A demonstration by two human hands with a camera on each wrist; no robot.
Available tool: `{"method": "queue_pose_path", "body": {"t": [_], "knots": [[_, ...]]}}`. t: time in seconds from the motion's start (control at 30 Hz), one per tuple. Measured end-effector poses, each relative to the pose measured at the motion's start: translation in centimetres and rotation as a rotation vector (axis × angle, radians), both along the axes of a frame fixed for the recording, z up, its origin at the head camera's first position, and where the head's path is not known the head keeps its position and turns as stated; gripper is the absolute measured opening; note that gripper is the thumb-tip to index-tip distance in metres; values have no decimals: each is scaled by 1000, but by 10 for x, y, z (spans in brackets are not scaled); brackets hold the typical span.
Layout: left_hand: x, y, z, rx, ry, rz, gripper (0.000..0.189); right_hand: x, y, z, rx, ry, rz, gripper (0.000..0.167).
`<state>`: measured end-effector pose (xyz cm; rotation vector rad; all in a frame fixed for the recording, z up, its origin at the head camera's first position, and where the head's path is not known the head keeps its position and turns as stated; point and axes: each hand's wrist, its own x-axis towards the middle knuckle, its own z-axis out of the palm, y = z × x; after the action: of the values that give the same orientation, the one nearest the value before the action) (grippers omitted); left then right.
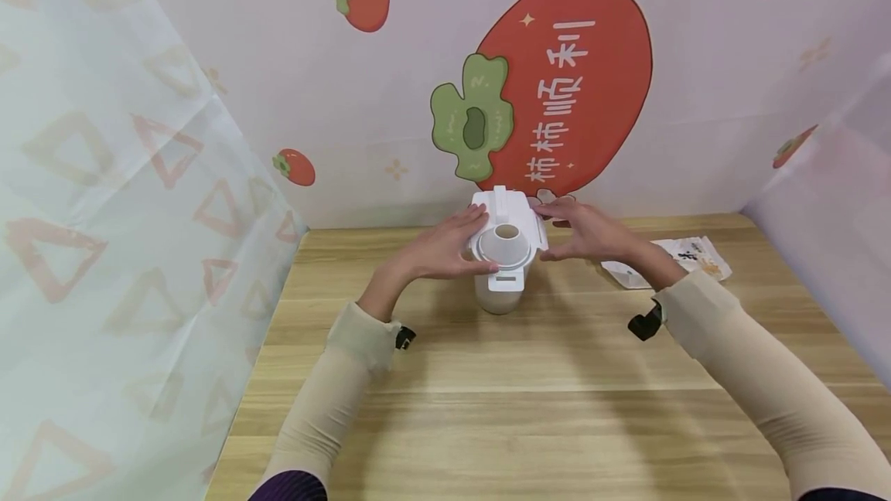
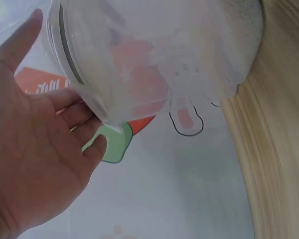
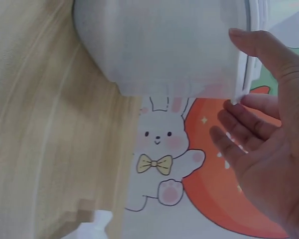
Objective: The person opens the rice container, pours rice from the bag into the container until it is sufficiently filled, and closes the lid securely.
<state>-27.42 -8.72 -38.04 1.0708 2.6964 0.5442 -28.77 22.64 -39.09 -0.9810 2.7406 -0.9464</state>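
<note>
A translucent storage container [image 1: 500,301] stands upright on the table, its white lid [image 1: 487,203] carrying a cone-shaped spout [image 1: 504,247] and side flaps. Pale, grainy-looking contents [image 2: 246,30] show low in it. My left hand [image 1: 450,248] rests at the lid's left side, thumb spread toward the near edge and fingers reaching over the top. In the left wrist view its fingers [image 2: 77,117] touch the lid's rim. My right hand [image 1: 588,232] is at the lid's right side. The right wrist view shows its thumb [image 3: 256,45] against the rim, the other fingers loosely bent.
A white printed packet [image 1: 685,257] lies on the wooden table [image 1: 515,416] to the right, partly behind my right wrist. A wall covering [image 1: 390,99] printed with persimmons rises close behind the container. Patterned sheets [image 1: 132,199] border the table on both sides.
</note>
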Motion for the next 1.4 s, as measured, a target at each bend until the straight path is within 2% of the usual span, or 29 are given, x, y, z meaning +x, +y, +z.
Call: {"method": "queue_pose_path", "body": {"t": [0.17, 0.33, 0.43, 0.57, 0.7, 0.9, 0.97, 1.17, 1.3, 1.4], "knots": [[-6, -7, -1, 96, -90, -32, 93, 3, 4, -12, -112, -88, -31, 94], [-9, -12, -2, 233, -146, -8, 79, 5, 10, -26, -185, -153, -29, 99], [-9, -11, -2, 310, -157, 31, 74, 8, 11, -36, -244, -187, -4, 99], [-10, -6, 0, 423, -169, 114, 70, 12, 11, -52, -313, -213, 1, 101], [-12, -1, -1, 552, -210, 170, 69, 16, 9, -65, -337, -228, -9, 105], [-17, 6, -1, 770, -356, 221, 68, 21, 5, -74, -330, -246, -1, 105], [-20, 8, -1, 818, -402, 227, 70, 23, 3, -77, -342, -256, -3, 103], [-23, 16, 4, 863, -513, 265, 77, 31, -5, -87, -347, -267, -20, 105], [-26, 19, 5, 910, -604, 303, 75, 34, -10, -91, -349, -275, -30, 108], [-28, 20, 6, 962, -681, 309, 73, 36, -14, -93, -381, -272, -23, 109]]}}
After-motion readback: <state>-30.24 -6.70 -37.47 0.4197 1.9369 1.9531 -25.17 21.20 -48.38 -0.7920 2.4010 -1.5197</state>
